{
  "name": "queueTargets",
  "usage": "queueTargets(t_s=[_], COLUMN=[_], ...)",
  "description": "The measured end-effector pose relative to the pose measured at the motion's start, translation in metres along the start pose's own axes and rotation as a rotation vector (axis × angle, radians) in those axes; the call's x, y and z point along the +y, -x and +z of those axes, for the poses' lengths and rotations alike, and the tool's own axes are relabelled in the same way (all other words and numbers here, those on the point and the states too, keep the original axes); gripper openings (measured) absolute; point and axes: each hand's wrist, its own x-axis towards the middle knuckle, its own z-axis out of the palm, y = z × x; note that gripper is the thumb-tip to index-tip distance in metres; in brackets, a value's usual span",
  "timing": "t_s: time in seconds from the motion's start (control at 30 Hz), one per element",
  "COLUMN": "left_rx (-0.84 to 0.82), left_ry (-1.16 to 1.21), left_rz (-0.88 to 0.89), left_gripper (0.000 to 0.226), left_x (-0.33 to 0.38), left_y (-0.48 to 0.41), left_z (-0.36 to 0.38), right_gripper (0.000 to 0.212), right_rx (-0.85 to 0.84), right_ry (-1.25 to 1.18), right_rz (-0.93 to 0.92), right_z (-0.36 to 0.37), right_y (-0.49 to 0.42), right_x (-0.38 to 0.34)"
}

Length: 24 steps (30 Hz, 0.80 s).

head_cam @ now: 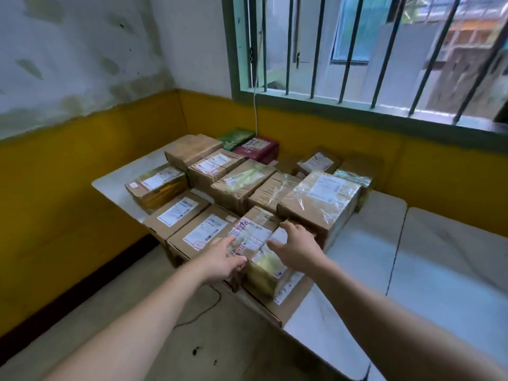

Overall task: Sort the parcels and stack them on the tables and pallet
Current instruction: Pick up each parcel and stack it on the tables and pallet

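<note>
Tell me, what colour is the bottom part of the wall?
Yellow. The lower wall is painted yellow, white above; the head view shows it best.

Upper walls [68, 50] whitewashed, patchy and stained. Lower band [82, 166] painted yellow, with dark skirting [68, 292] along the left wall. Far right: green-framed window [233, 50] with dark vertical bars [316, 50], admitting daylight. Thin white cord [255, 111] hangs below it. Floor [154, 284] pale, marked; dark cable [203, 312] lies on it. White tables [439, 270] stand along the far wall.
</note>
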Motion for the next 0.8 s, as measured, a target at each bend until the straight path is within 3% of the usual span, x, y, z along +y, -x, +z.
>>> queueTargets(t_s=[0.33,0.6,0.8], left_rx=[-0.204,-0.235,-0.28], left_ry=[-0.045,-0.173,0.017], left_rz=[0.199,0.194,0.241], left_gripper=[0.073,0.078,0.081], left_x=[-0.041,-0.048,-0.066], left_y=[-0.08,-0.13,-0.15], left_z=[-0.022,-0.007,0.002], right_gripper=[0.07,0.063,0.066], right_rx=[0.093,0.069,0.02], right_ry=[0.066,0.352,0.366], right_rz=[0.228,0.184,0.19], right_z=[0.037,0.053,0.062], right_y=[-0.042,-0.081,-0.087], right_x=[-0.044,-0.036,-0.029])
